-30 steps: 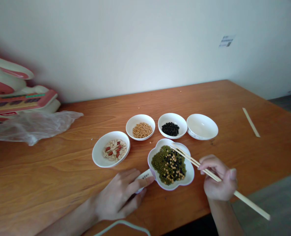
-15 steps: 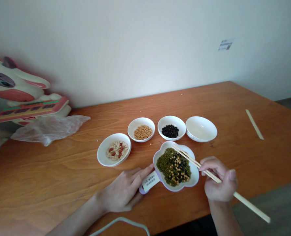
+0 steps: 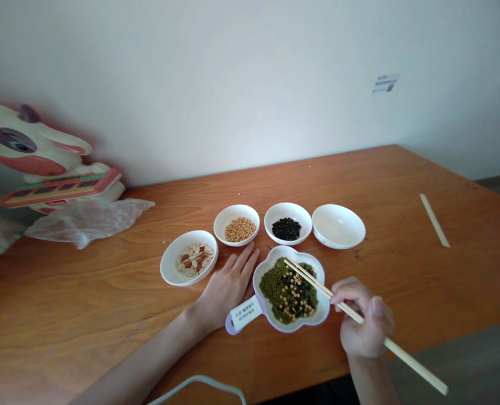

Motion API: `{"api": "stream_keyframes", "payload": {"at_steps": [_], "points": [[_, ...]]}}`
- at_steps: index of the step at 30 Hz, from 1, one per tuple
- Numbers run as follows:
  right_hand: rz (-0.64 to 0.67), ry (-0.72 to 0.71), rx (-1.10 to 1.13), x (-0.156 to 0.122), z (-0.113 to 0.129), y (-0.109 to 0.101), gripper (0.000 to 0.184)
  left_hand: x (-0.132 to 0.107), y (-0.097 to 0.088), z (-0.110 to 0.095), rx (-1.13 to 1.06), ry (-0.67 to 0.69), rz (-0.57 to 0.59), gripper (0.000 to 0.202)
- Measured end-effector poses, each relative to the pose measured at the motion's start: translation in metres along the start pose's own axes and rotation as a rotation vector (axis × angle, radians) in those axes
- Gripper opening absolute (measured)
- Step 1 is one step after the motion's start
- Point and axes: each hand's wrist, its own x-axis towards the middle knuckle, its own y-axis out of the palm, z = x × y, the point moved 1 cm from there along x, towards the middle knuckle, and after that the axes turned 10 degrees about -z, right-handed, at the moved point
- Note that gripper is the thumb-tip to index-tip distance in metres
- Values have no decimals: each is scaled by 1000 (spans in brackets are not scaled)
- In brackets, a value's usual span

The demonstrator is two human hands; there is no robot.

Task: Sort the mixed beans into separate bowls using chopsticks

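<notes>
I have my left hand lying palm-down on the table, fingers stretched out towards the soybean bowl and grasping nothing I can see, though its underside is hidden from me. Just right of it sits the flower-shaped dish of mixed beans, its handle angled down and left beside that wrist, nearer my left. My right hand, just off the dish's right edge, grips a pair of chopsticks slanting from lower right to upper left, so the beans lie up and left of my grip. As for writing: the red badge on the toy keyboard defeats my feed, the white label carries small printed characters I can't read surely, and the wall sticker is blurred.
</notes>
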Motion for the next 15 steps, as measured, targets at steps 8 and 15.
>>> {"api": "stream_keyframes", "payload": {"at_steps": [8,15], "points": [[58,-29,-31,-6,-1,-3,62,1,-8,-1,0,33,-7,51],[41,13,-68,-7,-1,-3,63,-18,-15,4,-166,55,-144,38]]}}
